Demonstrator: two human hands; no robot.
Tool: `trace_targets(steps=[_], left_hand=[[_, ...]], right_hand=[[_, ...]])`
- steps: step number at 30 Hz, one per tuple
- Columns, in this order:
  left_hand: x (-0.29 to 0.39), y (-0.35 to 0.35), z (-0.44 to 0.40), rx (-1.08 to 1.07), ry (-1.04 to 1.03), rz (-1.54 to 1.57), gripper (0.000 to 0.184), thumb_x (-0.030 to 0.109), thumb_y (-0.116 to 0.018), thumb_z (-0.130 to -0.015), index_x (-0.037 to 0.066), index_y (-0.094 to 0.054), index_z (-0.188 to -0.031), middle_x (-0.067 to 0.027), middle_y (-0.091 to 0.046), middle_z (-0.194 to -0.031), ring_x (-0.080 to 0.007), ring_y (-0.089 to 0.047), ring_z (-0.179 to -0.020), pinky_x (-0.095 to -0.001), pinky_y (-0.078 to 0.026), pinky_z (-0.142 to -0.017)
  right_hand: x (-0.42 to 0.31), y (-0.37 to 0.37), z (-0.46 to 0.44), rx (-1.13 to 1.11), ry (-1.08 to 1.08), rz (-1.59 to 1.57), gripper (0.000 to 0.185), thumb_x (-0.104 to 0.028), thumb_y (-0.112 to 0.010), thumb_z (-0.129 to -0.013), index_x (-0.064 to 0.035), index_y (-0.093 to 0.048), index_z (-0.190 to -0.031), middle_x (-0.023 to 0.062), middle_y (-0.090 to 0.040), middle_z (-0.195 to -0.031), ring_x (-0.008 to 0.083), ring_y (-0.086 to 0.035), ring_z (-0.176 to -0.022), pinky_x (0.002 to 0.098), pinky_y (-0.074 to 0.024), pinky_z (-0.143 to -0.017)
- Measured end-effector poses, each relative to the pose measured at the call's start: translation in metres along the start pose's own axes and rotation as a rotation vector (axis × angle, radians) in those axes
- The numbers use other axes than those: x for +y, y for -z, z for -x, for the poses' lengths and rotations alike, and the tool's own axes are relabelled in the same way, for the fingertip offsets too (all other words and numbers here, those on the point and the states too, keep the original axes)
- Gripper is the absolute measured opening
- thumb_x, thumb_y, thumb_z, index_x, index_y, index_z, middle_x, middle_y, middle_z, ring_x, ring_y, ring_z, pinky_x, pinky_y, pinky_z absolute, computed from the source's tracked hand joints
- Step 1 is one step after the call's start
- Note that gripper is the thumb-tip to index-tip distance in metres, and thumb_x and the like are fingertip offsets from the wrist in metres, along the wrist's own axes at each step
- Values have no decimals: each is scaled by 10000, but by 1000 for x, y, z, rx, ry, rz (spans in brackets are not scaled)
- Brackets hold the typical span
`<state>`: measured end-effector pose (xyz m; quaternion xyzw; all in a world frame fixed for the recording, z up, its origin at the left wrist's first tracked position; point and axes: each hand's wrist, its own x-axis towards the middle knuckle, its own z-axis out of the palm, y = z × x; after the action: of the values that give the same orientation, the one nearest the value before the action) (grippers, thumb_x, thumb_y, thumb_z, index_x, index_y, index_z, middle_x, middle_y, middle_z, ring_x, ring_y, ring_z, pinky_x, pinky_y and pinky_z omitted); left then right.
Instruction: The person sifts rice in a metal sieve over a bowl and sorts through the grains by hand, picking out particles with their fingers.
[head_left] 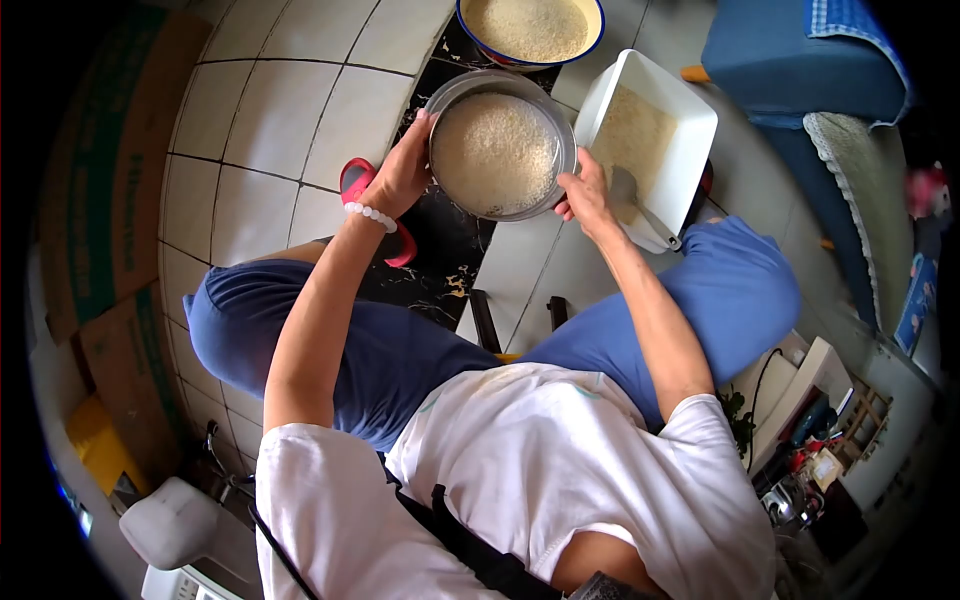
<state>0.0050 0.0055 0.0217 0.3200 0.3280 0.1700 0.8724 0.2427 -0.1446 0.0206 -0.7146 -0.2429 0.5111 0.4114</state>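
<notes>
Had brown cardboard (125, 170) standing far left of the gray round pan (470, 88). Had a red slipper (357, 178) on the floor, left of the pan and partly hidden behind the left arm. Wore a white beaded bracelet on the left wrist. Grasped the pan's left edge with the left hand (402, 165), fingers mostly hidden from view. Held the pan above the floor, over a black marbled strip (430, 275), with whitish grains (495, 150) spread inside. Had a cream basin with a blue rim (597, 37) just beyond the pan, also holding pale grains. Grasped the pan's lower right edge with the right hand (588, 192), thumb on the rim and fingers curled at the side. Had a white rectangular tub (692, 150) just right of the pan, with a layer of pale grains and a gray scoop (624, 192) inside, its handle slanting against the tub's near edge. Had a blue padded seat (800, 70) farther right of the pan, with a blue checked cloth (855, 20) over it.
</notes>
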Motion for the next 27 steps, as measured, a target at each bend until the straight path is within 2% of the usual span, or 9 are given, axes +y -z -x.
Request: trace_targets(steps=[1,4,7,11,13,16,19,23,27], left_hand=[[-1,0,1,-4,4,6,633,523,-462,-977,86,-424,-1434,-43,-518,-1349,-177,-460,-1219,-329,-379,-989],[12,-8,10,293,25,-373,456,159,-627,-902,6,-509,-1315,-59,-622,-1099,-145,-614,-981,-298,-523,-815],[15,-10,11,204,62,-525,404,115,-611,-865,-4,-547,-1246,-35,-635,-1024,-140,-629,-897,-286,-537,-741],[10,-30,21,266,18,-504,345,71,-581,-837,-34,-557,-1164,-43,-618,-958,-132,-633,-855,-253,-556,-744],[5,-33,20,260,-5,-456,352,44,-554,-840,-54,-526,-1177,-70,-610,-990,-142,-635,-853,-270,-571,-763],[2,-40,22,346,-30,-396,386,4,-536,-836,-61,-479,-1213,-114,-601,-1037,-195,-658,-876,-317,-596,-777],[2,-51,26,360,-68,-393,389,-2,-546,-836,-58,-479,-1216,-115,-611,-1037,-200,-662,-887,-314,-592,-787],[-5,-62,29,351,-79,-389,400,-17,-549,-834,-53,-474,-1225,-105,-620,-1037,-187,-659,-894,-308,-586,-795],[-5,-73,34,324,-47,-363,423,-25,-550,-835,-41,-472,-1250,-88,-627,-1052,-168,-656,-904,-294,-579,-794]], right_hand=[[-1,5,0,4,-5,4,280,-38,-462,-830,37,-458,-1099,106,-564,-697,168,-562,-415,282,-399,-316],[-16,13,-5,-12,16,140,544,-64,-483,-823,37,-409,-1353,103,-582,-669,154,-561,-420,286,-407,-328],[-46,24,2,-115,50,264,610,-86,-496,-823,-8,-393,-1419,83,-581,-619,144,-562,-429,281,-420,-348],[-55,22,11,174,144,241,555,-151,-538,-850,8,-439,-1373,79,-589,-589,149,-565,-435,302,-464,-413],[-52,21,12,257,198,310,521,-167,-581,-862,15,-468,-1337,116,-629,-649,223,-619,-511,349,-518,-536],[-50,10,21,555,694,814,452,-152,-644,-845,-13,-527,-1259,186,-670,-934,335,-663,-804,401,-530,-668],[-58,-7,30,468,906,795,265,-76,-630,-828,-40,-609,-1089,149,-651,-884,330,-651,-773,413,-524,-643],[-60,-21,30,176,819,705,175,-41,-636,-815,-19,-624,-988,155,-643,-872,359,-643,-771,429,-521,-654],[-56,-23,24,119,792,693,165,-47,-646,-810,-8,-616,-967,161,-643,-875,368,-641,-779,435,-518,-655]])
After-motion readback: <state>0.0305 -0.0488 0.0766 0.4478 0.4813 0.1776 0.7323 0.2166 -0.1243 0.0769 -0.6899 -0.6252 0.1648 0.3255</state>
